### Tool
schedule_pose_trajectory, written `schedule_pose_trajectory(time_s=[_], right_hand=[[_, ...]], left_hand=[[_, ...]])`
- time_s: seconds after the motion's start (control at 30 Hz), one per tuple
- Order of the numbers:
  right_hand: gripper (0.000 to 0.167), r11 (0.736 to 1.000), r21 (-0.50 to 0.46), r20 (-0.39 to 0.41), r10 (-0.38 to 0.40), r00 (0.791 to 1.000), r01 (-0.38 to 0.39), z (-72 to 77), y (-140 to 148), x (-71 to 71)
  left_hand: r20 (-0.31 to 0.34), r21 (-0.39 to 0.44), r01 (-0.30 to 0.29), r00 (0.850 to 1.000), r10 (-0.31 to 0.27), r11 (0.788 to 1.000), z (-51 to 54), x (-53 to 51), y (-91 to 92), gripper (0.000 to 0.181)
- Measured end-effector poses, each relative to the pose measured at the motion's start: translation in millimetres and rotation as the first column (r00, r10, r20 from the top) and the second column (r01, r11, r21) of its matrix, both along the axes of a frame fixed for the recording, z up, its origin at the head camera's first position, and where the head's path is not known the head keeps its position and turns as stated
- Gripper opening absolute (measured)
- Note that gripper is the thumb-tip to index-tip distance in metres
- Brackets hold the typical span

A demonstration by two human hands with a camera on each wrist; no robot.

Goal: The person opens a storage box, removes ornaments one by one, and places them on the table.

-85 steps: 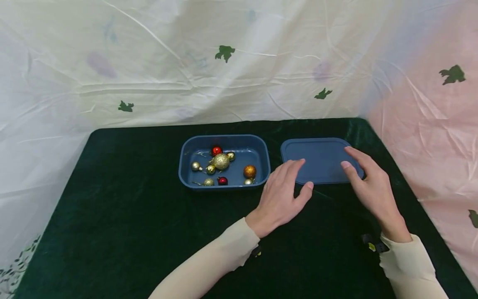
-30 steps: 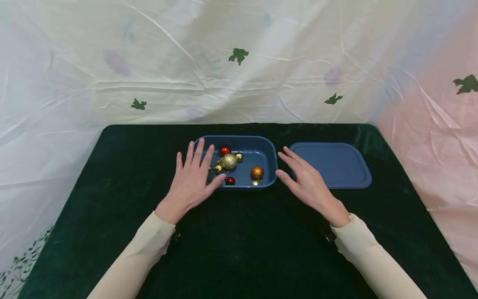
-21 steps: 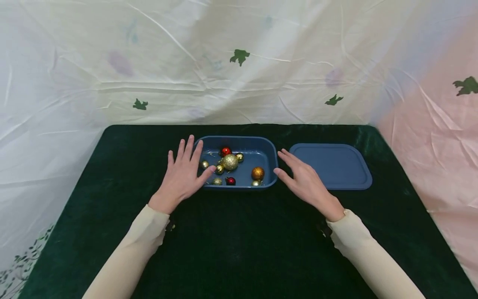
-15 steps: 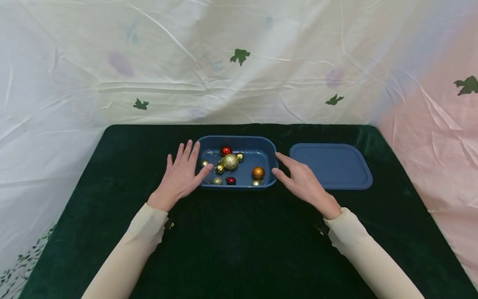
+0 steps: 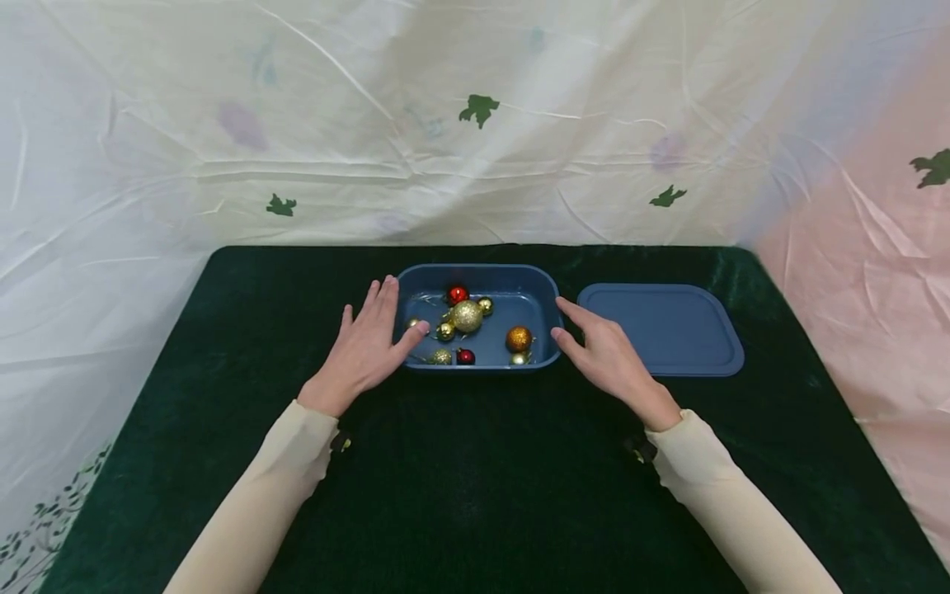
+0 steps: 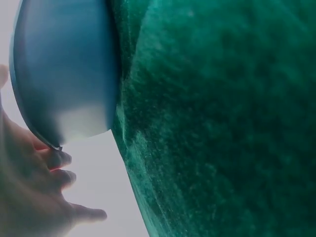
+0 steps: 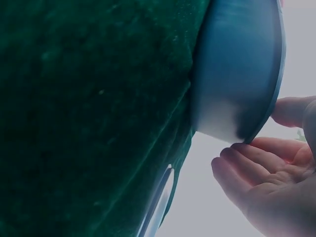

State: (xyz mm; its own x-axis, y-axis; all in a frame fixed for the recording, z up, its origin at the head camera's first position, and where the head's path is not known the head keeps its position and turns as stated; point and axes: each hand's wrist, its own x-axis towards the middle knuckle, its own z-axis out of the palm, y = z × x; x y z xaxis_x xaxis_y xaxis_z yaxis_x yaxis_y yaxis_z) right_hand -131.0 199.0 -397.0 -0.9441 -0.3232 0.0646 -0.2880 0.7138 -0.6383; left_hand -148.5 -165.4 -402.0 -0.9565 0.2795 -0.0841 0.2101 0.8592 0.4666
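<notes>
An uncovered blue box (image 5: 475, 365) holds several small bauble ornaments: a glittery gold ball (image 5: 467, 316), an orange ball (image 5: 519, 339), a bright red one (image 5: 457, 294), a dark red one (image 5: 465, 356) and smaller gold ones. My left hand (image 5: 362, 351) lies along the box's left side, fingers extended, thumb over the front-left rim. Opposite it, my right hand (image 5: 607, 356) has its fingertips and thumb at the right rim. The right wrist view shows these fingers (image 7: 237, 170) near-straight against the box (image 7: 237, 69). In the left wrist view, fingers (image 6: 61, 159) reach past the box's end.
A blue lid (image 5: 660, 330) lies flat on the table to the right of the box, close behind my right hand. Dark green velvet cloth (image 5: 475, 478) covers the table. A pale fabric curtain (image 5: 356, 124) hangs behind, with a pink one (image 5: 868, 272) on the right.
Both hands left the lid and came to the box's two sides. The left hand passed over the box to its left side. The box has since shifted slightly right and away.
</notes>
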Motion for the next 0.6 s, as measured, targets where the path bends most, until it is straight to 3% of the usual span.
schedule_pose_trajectory(time_s=[0.3, 0.6], right_hand=[[0.057, 1.0, 0.026, -0.018, 0.017, 1.0, -0.016, -1.1, 5.0, -1.8], [0.062, 0.988, 0.154, -0.128, 0.036, 0.991, -0.016, 10.2, -4.1, -3.4]], left_hand=[[0.014, 0.021, 0.02, 1.0, -0.021, 1.0, -3.9, -0.5, -4.7, 0.097], [0.001, -0.016, 0.046, 0.999, -0.046, 0.999, -4.7, 0.3, -9.4, 0.091]])
